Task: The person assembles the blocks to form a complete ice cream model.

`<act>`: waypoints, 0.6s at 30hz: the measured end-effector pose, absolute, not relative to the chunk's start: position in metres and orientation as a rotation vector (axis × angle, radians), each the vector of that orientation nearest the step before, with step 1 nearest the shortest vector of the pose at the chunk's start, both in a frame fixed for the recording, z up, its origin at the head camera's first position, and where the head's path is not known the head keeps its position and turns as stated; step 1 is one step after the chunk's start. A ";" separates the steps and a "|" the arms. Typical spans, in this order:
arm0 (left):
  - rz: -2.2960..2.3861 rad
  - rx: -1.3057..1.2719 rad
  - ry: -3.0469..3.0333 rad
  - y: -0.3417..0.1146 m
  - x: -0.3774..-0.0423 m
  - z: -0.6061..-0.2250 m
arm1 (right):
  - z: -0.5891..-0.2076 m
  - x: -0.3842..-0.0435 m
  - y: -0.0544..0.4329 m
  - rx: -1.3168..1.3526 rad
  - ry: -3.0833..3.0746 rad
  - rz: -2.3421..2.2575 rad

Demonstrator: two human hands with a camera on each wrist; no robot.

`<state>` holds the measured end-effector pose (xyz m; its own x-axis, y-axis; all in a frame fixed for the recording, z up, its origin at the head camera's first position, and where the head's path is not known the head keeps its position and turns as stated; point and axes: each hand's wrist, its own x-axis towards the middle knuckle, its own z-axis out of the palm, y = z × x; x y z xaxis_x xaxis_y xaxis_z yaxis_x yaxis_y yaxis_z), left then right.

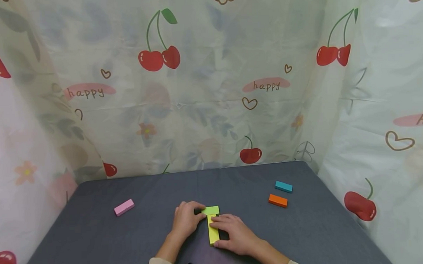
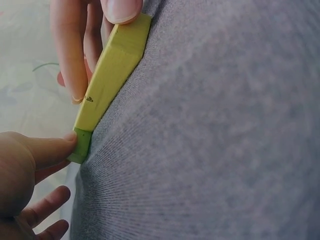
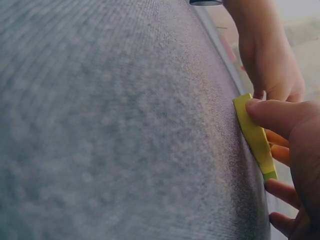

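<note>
Two blocks, a yellow block (image 1: pixel 212 237) and a green block (image 1: pixel 210 210), were seen flat on the grey tabletop (image 1: pixel 96 237), well in from its far edge at twelve o'clock and from both side edges. Plenty of room was left around them: from the pair, the pink block (image 1: pixel 124 207) was spotted well apart, between nine and ten o'clock, while the orange block (image 1: pixel 278 200) and the blue block (image 1: pixel 283 186) were found well apart between two and three, the blue set near the orange, at its one o'clock.

And how squarely it was lined up! The yellow block's long axis was pointed from six to twelve o'clock in the head view; the green block was set crosswise at its twelve o'clock end, nine to three, and a T was formed. The green block's nine o'clock end was pinched by the left hand (image 1: pixel 186 218), between thumb and finger. The yellow block was gripped by the right hand (image 1: pixel 237 236), thumb at its six o'clock end, fingertips laid over its far part.

Over to the left wrist view, and a small dark mark was revealed on the yellow block's side, hidden from the head view. By the head view alone were the pink, orange and blue blocks shown.
</note>
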<state>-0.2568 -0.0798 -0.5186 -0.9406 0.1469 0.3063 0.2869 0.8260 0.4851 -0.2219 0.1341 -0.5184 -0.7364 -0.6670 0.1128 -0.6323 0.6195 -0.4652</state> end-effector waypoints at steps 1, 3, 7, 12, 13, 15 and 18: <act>-0.789 -0.336 -2.753 -0.080 -0.257 -0.519 | -0.519 -0.222 0.134 -1.111 2.761 -0.753; -0.788 -0.341 -2.758 -0.080 -0.257 -0.519 | -0.519 -0.223 0.134 -1.112 2.759 -0.753; -0.792 -0.340 -2.770 -0.080 -0.258 -0.519 | -0.520 -0.223 0.134 -1.115 2.760 -0.754; -0.789 -0.340 -2.771 -0.080 -0.258 -0.518 | -0.519 -0.222 0.135 -1.113 2.763 -0.757; -0.789 -0.341 -2.769 -0.080 -0.258 -0.518 | -0.520 -0.223 0.135 -1.115 2.765 -0.758; -0.791 -0.342 -2.761 -0.080 -0.258 -0.518 | -0.519 -0.222 0.136 -1.112 2.769 -0.767; -0.805 -0.350 -2.750 -0.080 -0.256 -0.516 | -0.519 -0.223 0.139 -1.118 2.784 -0.801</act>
<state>-0.2560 -0.0800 -0.5158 -0.9387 0.1571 0.3070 0.2978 0.8180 0.4921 -0.2226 0.1387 -0.5185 -0.7400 -0.6550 0.1530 -0.6362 0.6077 -0.4752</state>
